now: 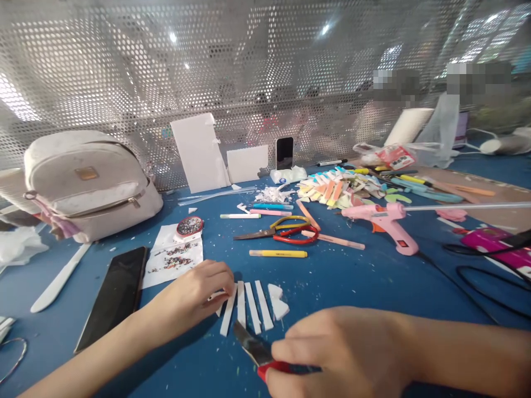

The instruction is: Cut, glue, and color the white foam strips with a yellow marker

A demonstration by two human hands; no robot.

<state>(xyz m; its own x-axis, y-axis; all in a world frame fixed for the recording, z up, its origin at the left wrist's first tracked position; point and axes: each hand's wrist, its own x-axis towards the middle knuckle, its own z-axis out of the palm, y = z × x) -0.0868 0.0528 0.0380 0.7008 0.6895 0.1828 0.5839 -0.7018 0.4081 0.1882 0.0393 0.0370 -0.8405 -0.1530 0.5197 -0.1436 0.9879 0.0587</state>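
Note:
My left hand [207, 290] is curled over the blue table, its fingertips closed at the top of a white strip [229, 312]. More narrow white strips [252, 308] lie side by side just right of it. Beside them rests a small white scalloped piece [278, 302]. In my right hand [340, 354] is a pair of scissors [255, 344] with red handles; the dark blades point up and left, their tips near the lower ends of the strips. My fingers hide part of the handles.
Ahead lie red-and-yellow-handled scissors [286, 229], a yellow marker [279, 254] and a pile of coloured paper strips [340, 187]. A pink glue gun [384, 218] with a cord is at right. At left are a phone [114, 296], a white plastic knife [60, 279] and a backpack [89, 182].

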